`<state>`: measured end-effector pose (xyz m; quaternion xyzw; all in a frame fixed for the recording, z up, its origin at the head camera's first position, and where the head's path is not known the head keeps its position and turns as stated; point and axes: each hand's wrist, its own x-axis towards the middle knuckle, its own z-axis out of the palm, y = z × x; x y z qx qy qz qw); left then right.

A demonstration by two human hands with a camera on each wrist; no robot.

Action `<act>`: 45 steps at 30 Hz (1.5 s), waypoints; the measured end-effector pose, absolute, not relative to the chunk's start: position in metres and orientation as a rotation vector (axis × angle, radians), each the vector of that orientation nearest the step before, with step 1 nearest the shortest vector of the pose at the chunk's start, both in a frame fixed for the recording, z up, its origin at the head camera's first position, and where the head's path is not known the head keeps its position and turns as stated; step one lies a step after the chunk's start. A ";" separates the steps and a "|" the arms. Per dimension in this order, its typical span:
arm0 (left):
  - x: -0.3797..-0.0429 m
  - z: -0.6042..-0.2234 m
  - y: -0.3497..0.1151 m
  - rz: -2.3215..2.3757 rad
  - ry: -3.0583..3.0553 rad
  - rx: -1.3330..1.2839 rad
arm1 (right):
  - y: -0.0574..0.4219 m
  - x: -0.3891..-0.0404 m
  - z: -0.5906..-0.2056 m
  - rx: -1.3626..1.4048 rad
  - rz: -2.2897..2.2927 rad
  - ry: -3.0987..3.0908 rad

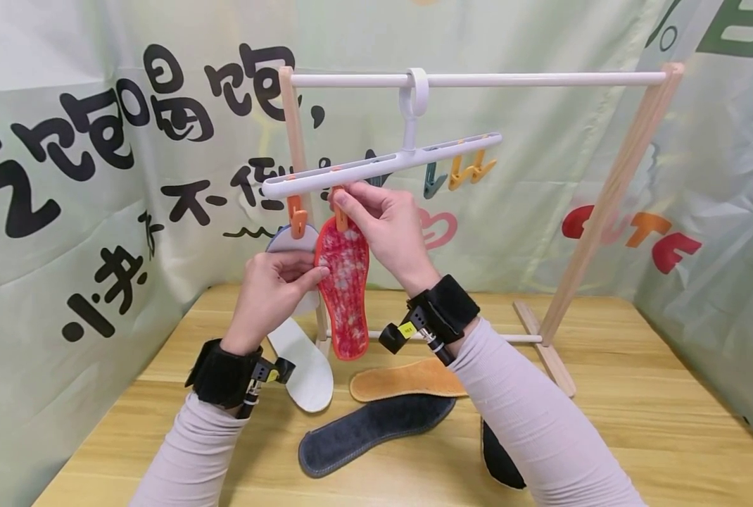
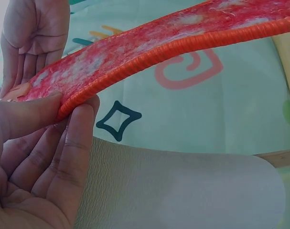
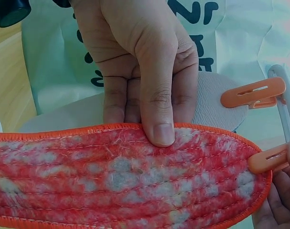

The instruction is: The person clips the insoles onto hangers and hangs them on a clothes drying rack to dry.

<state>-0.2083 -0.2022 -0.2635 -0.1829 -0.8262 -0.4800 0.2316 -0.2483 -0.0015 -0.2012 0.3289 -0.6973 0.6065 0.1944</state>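
Observation:
A red, fuzzy insole [image 1: 343, 289] with an orange stitched edge hangs upright below the white hanger [image 1: 376, 165]. My left hand [image 1: 274, 294] pinches its side edge, thumb on the fuzzy face and fingers behind. The orange clip [image 3: 269, 159] overlaps the insole's top end in the right wrist view. My right hand [image 1: 389, 229] pinches this clip between thumb and forefinger, just under the hanger bar. Beside it, another orange clip [image 1: 297, 217] grips a light grey insole [image 1: 290, 239], partly hidden behind my left hand.
The hanger hooks over the rail [image 1: 509, 80] of a wooden stand [image 1: 611, 204]. Yellow clips [image 1: 456, 173] and a teal clip [image 1: 435, 182] hang toward its right end. On the table [image 1: 642, 422] lie a white insole [image 1: 307, 366], a tan insole [image 1: 408, 380], a dark grey insole [image 1: 376, 429] and a black one [image 1: 500, 458].

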 end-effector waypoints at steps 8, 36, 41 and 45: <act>-0.210 -0.265 -0.203 -1.324 -2.294 -0.474 | -0.001 -0.248 -0.204 0.899 1.680 -2.004; -0.217 -0.271 -0.201 -1.350 -2.386 -0.470 | 0.007 -0.252 -0.223 0.763 1.771 -2.056; -0.218 -0.272 -0.201 -1.320 -2.417 -0.476 | 0.009 -0.253 -0.226 0.764 1.780 -2.056; -0.218 -0.272 -0.201 -1.334 -2.431 -0.471 | 0.011 -0.255 -0.227 0.771 1.781 -2.051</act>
